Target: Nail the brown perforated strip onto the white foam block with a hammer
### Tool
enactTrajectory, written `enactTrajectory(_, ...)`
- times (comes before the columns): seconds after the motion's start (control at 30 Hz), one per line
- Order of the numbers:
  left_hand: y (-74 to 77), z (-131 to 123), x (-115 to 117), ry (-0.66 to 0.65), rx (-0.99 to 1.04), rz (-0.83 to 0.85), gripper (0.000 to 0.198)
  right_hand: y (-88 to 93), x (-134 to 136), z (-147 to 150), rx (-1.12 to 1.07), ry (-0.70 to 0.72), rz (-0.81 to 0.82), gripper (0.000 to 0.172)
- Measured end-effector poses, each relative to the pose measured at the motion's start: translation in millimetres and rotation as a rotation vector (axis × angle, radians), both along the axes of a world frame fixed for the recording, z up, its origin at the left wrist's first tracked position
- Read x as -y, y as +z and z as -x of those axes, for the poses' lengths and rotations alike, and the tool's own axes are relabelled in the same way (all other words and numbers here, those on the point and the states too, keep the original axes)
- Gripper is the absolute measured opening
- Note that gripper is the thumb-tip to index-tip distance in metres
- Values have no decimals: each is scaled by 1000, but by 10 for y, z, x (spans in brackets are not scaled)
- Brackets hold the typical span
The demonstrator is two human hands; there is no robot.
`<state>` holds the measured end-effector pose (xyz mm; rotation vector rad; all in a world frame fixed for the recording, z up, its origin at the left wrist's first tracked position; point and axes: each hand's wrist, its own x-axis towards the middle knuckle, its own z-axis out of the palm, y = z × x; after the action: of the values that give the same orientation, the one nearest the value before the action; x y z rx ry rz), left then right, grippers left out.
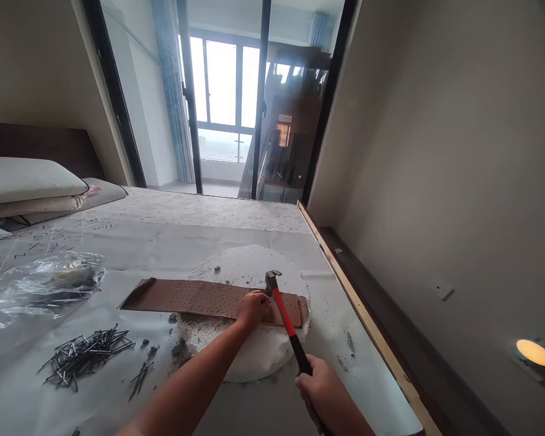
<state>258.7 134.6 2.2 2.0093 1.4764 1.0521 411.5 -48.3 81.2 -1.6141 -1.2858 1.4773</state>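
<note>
Windows (221,82) glow at 12 o'clock beyond the bed (218,213). Right hand (321,387), grip closed round the hammer (284,312); left hand (252,307) curled on the perforated strip (195,298) at 7 o'clock. Pinching anything? I can't tell. Hammering, I'd judge; next tap calls for careful aim.

Decent room over the sheet (149,248) beyond the strip (181,297). Left's kinda awkward: nails (88,356) and a bag (40,292) sit in the way. Hammer (285,313) blocks the left hand (253,307) from the right, but there's a gap between slab (270,357) and rail (361,309).
</note>
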Motion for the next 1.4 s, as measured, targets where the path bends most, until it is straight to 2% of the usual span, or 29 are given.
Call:
enactTrajectory(0.17, -21, 14, 6, -10, 21, -19, 21, 50, 36, 11, -34, -24, -62, 5)
enactTrajectory(0.33, -83, 29, -32, -1, -44, -22, 21, -30, 5, 40, -33, -21, 48, 6)
enactTrajectory(0.5, -68, 72, -30, -47, 47, 10, 15, -23, 23, -20, -75, -63, -92, 7)
enactTrajectory(0.6, 24, 128, -9, -46, 179, 58, 24, -48, 13, -11, -130, -21, -31, 6)
enactTrajectory(0.7, 192, 191, 25, 23, 391, 142, 27, -164, -43, 43, -88, 13, 74, 8)
enactTrajectory(0.77, 333, 248, 97, 37, 503, 135, 29, -248, -73, 70, -60, 7, 64, 10)
enactTrajectory(0.83, 466, 355, 249, -13, 550, 87, 30, -300, -77, 73, -91, 0, 14, 10)
enactTrajectory(0.9, 554, 552, 486, -61, 531, 36, 27, -312, -54, 61, -130, -5, -19, 10)
enactTrajectory(0.97, 573, 861, 767, -23, 458, -8, 22, -305, -18, 44, -169, -8, -30, 12)
enactTrajectory(1.07, 480, 1490, 1144, 202, 279, -15, 23, -314, 10, 36, -271, -10, -3, 17)
enactTrajectory(1.13, 364, 1938, 1309, 372, 103, 65, 25, -345, -5, 53, -358, 6, 31, 20)
enactTrajectory(1.2, 227, 2319, 1398, 461, -131, 194, 23, -377, -43, 92, -431, 5, 56, 20)
enactTrajectory(1.27, 84, 2576, 1426, 457, -360, 323, 18, -393, -94, 148, -466, 11, 92, 21)
enactTrajectory(1.4, -162, 2733, 1405, 494, -632, 474, 18, -370, -184, 267, -499, 44, 158, 23)
